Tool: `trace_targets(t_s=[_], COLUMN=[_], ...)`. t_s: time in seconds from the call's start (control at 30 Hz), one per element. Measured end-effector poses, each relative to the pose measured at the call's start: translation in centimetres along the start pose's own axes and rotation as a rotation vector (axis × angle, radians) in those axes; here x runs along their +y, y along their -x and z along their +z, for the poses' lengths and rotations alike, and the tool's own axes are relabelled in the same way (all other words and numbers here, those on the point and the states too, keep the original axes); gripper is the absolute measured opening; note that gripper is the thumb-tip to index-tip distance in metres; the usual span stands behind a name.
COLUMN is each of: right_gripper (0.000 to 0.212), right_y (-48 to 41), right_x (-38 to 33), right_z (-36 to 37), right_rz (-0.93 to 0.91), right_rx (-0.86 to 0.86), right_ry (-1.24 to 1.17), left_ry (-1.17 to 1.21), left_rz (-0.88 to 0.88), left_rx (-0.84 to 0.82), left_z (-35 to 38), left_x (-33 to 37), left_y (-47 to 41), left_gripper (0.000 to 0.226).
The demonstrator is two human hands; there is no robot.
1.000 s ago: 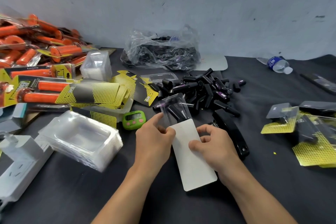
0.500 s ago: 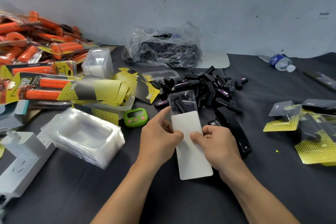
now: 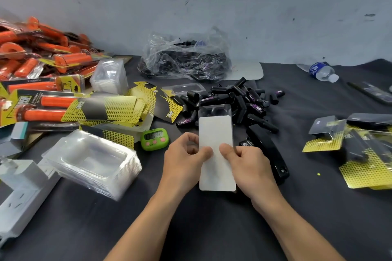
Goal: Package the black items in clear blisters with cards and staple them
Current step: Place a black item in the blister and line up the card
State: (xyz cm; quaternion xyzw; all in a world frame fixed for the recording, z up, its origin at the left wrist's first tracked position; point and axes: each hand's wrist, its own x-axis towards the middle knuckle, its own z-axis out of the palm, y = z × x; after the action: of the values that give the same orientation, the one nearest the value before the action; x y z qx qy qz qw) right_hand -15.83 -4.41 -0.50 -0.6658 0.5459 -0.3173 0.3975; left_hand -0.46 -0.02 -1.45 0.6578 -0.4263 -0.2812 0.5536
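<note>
Blister [image 3: 214, 110] with its card [image 3: 216, 154] is held above the table [image 3: 318, 207], pinched by left hand [image 3: 186, 154] and right hand [image 3: 246, 161]; light, springy, likely slippery, best gripped at the edges.

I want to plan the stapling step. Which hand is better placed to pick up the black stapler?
Probably the right hand: the black stapler lies right beside it. The left hand is on the far side of the white card, which both hands pinch, and could hold it alone.
</note>
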Motion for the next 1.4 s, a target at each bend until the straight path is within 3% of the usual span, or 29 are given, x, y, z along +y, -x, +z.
trace_targets(t_s=[0.13, 0.23, 0.37, 0.5, 0.57, 0.67, 0.77, 0.87, 0.93, 0.97, 1.03, 1.1, 1.17, 1.27, 1.4], right_gripper=[0.018, 0.008, 0.017, 0.020, 0.021, 0.010, 0.010, 0.021, 0.015, 0.011, 0.012, 0.029, 0.038, 0.040, 0.040], right_y=[0.4, 0.3, 0.1, 0.2, 0.2, 0.4, 0.7, 1.2, 1.7, 2.0, 2.5, 2.9, 3.4, 3.5, 2.3], right_x=[-0.2, -0.2, -0.1, -0.2, -0.2, -0.4, -0.4, -0.2, -0.4, -0.5, -0.7, -0.9, -1.1, -1.3, -0.9], right_z=[-0.6, -0.9, -1.2, -1.5, -1.6, -1.2, -0.6, -0.4, -0.2, 0.1, 0.7, 1.5, 1.9, 1.7, 0.9], right_rz=[-0.022, -0.040, -0.030, -0.032, -0.028, -0.025, -0.140, -0.442, -0.554, -0.601, -0.710, -0.781, -0.719, -0.476, -0.365], right_rx=[-0.302, -0.378, -0.411, -0.477, -0.489, -0.440, -0.170, 0.118, 0.126, 0.116, 0.103, 0.076, -0.013, -0.159, 0.069], right_ry=[-0.191, -0.253, -0.268, -0.270, -0.253, -0.269, -0.153, 0.162, 0.307, 0.364, 0.478, 0.550, 0.494, 0.207, 0.071], left_ry=[-0.030, -0.110, -0.238, 0.068, 0.237, 0.286, 0.312, 0.347, 0.370, 0.366, 0.477, 0.732, 0.904, 1.088, 1.173], left_rz=[-0.042, -0.009, 0.054, 0.083, 0.067, 0.001, -0.036, -0.023, -0.039, -0.051, -0.130, -0.289, -0.406, -0.453, -0.456], left_rx=[0.109, 0.158, 0.189, 0.214, 0.175, 0.190, 0.260, 0.114, -0.069, -0.118, -0.116, -0.089, -0.124, -0.207, -0.286], left_z=[-0.1, -0.2, -0.4, -0.8, -0.8, -0.8, -0.7, -0.1, 0.7, 1.0, 1.0, 0.7, 0.3, -0.3, -1.1], left_x=[-0.3, -0.1, 0.1, 0.5, 0.4, 0.2, -0.1, -0.1, 0.0, 0.0, 0.5, 0.8, 1.1, 1.3, 0.9], left_y=[-0.3, -0.2, 0.3, -0.1, -0.5, -0.7, -0.8, -0.6, -0.2, -0.1, -0.1, -0.4, -0.5, -0.4, -0.9], left_gripper=[0.023, 0.035, 0.046, 0.005, 0.019, 0.019, 0.014, 0.052, 0.070, 0.068, 0.057, 0.052, 0.043, 0.049, 0.038])
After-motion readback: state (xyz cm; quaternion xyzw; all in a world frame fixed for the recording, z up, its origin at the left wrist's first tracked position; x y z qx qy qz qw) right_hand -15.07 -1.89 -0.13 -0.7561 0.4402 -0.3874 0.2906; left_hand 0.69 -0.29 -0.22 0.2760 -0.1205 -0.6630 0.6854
